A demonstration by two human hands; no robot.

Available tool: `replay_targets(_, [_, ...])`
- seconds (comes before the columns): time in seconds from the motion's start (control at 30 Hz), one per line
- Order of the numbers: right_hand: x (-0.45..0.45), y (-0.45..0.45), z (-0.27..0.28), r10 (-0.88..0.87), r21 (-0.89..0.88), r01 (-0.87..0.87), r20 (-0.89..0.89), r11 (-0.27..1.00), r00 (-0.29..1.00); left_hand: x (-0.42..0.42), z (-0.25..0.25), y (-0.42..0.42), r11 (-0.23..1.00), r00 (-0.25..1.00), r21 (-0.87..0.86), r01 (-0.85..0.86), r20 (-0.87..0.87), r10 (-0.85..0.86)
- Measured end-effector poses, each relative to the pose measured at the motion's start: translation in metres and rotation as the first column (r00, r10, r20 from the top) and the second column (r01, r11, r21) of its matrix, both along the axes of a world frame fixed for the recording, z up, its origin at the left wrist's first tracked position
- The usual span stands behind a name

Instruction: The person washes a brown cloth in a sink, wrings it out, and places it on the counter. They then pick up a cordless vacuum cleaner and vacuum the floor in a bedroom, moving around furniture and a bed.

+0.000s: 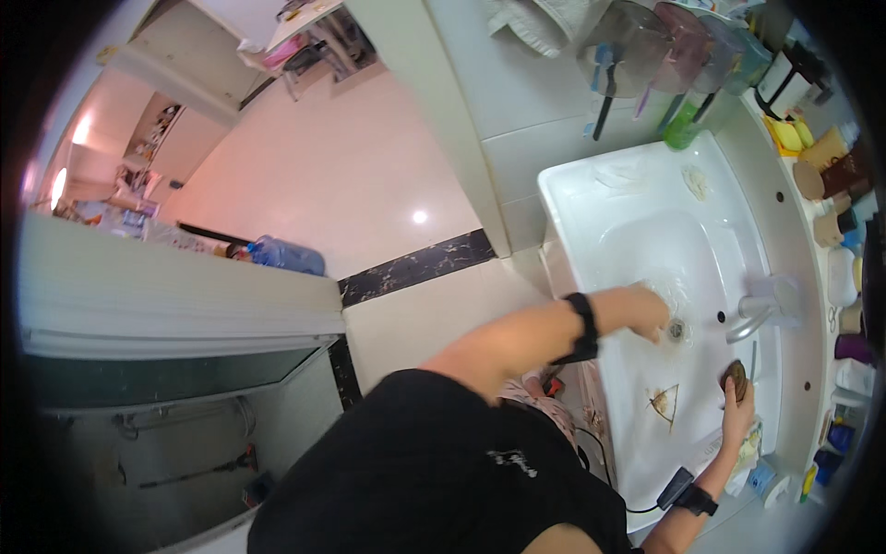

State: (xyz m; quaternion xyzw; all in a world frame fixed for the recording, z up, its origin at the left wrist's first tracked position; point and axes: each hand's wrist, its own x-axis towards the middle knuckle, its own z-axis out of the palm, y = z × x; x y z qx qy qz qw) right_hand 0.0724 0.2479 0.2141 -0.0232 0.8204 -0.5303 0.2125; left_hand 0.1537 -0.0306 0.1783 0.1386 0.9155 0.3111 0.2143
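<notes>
Over the white washbasin, my left hand is bent down beside the metal drain, in splashing water. It is blurred, and whether it holds anything is hidden. My right hand grips a dark brown oval object at the basin's faucet side. Between the hands and nearer my body, a thin brown-edged, triangular piece with brown stains lies on the white basin surface. The chrome faucet stands beyond my left hand.
A shelf with bottles and jars runs along the far side. Toothbrushes and tinted cups hang above a green bottle at the basin's corner. A black cable runs to a device on my right wrist. A doorway stands at left.
</notes>
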Motion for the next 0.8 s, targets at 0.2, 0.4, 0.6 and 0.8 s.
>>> replay_targets(0.2, [0.032, -0.022, 0.048, -0.077, 0.042, 0.099, -0.359, 0.994, 0.930, 0.036, 0.058, -0.084, 0.945, 0.974, 0.326, 0.004, -0.215, 0.070])
replay_targets(0.4, [0.071, -0.079, 0.111, 0.186, -0.659, -0.316, -0.262, 0.682, 0.947, 0.054, 0.128, -0.117, 0.064, 0.997, 0.995, 0.071, -0.070, -0.028])
replay_targets(0.6, [0.108, -0.103, 0.010, -0.176, 0.254, 0.250, -0.282, 0.934, 0.943, 0.086, 0.021, -0.144, 0.870, 0.941, 0.436, -0.231, -0.127, 0.313])
replay_targets(0.8, [0.166, -0.104, 0.002, -0.239, 0.091, 0.282, -0.325, 0.955, 0.915, 0.120, -0.004, -0.156, 0.617, 0.910, 0.682, -0.392, 0.189, 0.369])
